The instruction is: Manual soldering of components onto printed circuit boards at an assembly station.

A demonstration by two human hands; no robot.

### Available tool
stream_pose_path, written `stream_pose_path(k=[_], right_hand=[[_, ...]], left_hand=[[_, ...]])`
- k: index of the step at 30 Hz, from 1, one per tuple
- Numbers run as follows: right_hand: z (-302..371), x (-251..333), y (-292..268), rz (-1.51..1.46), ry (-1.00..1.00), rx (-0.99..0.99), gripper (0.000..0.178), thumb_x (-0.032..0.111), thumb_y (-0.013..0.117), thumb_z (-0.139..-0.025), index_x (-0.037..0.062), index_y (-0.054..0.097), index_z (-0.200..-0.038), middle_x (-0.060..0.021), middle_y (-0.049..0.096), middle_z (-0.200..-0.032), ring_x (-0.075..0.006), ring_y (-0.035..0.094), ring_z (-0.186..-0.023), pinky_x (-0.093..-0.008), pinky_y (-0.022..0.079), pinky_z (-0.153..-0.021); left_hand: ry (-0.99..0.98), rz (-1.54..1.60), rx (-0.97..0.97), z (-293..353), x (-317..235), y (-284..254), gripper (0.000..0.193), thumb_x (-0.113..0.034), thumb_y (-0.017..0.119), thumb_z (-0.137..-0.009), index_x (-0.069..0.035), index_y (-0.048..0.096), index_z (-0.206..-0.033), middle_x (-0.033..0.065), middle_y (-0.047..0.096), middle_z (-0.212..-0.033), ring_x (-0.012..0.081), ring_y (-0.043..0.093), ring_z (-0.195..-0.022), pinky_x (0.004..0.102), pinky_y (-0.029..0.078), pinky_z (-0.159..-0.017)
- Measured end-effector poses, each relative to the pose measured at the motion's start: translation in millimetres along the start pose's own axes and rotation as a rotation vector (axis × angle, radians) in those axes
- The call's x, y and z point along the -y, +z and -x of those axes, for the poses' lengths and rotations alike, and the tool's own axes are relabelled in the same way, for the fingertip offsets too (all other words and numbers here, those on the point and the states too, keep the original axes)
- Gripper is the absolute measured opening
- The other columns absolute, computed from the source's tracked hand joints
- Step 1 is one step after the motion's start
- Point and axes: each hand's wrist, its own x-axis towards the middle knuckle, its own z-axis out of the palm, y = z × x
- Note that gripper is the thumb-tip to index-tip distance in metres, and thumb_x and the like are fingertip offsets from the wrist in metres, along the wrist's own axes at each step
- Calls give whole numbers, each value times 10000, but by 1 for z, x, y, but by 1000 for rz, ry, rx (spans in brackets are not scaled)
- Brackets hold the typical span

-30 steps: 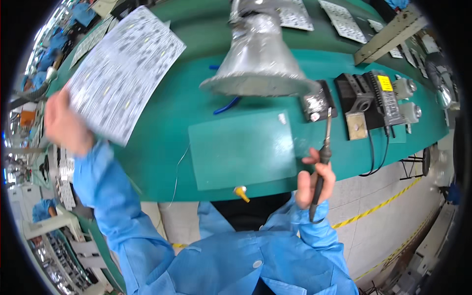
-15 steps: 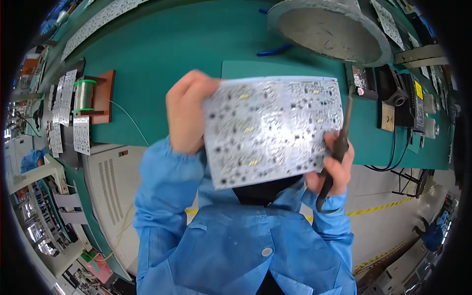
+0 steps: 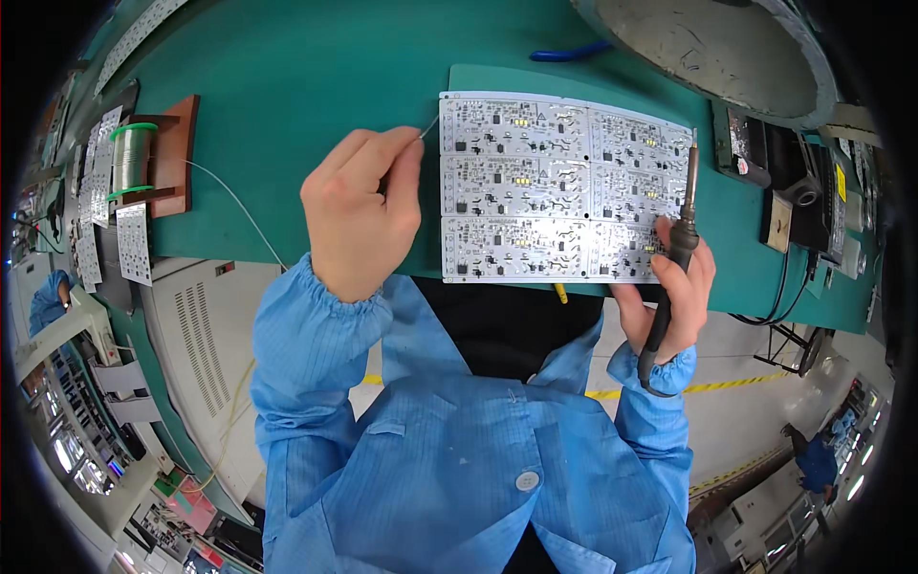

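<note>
A white printed circuit board (image 3: 516, 187), divided into several panels of small parts, lies flat on the green mat (image 3: 277, 86) near the bench's front edge. My left hand (image 3: 361, 206), left of the board, pinches a thin solder wire (image 3: 429, 127) whose end reaches the board's upper left edge. In my right hand (image 3: 684, 297) is a soldering iron (image 3: 685, 234) with a black handle, its tip pointing up past the board's right side. Fingers of that same hand also rest on the board's lower right corner.
At the left a solder spool (image 3: 133, 161) sits on a brown wooden stand (image 3: 182, 153). Small boards (image 3: 133, 244) lie beside it. A grey fume hood (image 3: 717, 48) looms at the upper right, near a blue-handled tool (image 3: 571, 54). A black soldering station (image 3: 820, 182) stands at the right.
The circuit board, raised in both hands before, now lies on the mat. My left hand has let go of it and pinches solder wire; my right still holds the iron.
</note>
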Motion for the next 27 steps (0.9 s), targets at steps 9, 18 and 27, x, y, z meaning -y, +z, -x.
stream_pose_path(k=[9,18,27], right_hand=[[-2,3,-1,13,21,34,426,251,769,-722,77,535,-1033,-220,616,-1094,-366,546,-1061,-522,351,-952],[-11,28,-15,-349,62,-113,402,410,423,-936,55,537,-1086,-206,569,-954,-298,536,-801,-544,388,-866],[-41,49,-12,-491,103,1,159,205,660,-655,59,649,-716,-27,513,-560,-164,456,-515,-435,423,-758]], left_hand=[[-365,634,-39,22,-30,-20,89,53,509,-853,22,592,-840,88,604,-861,79,520,-704,204,412,-613],[-1,346,154,38,-45,-3,149,78,663,-648,-10,599,-749,130,611,-911,202,607,-643,271,474,-528],[-41,342,92,41,-45,3,154,67,649,-599,-21,572,-699,118,630,-879,203,610,-605,274,465,-490]])
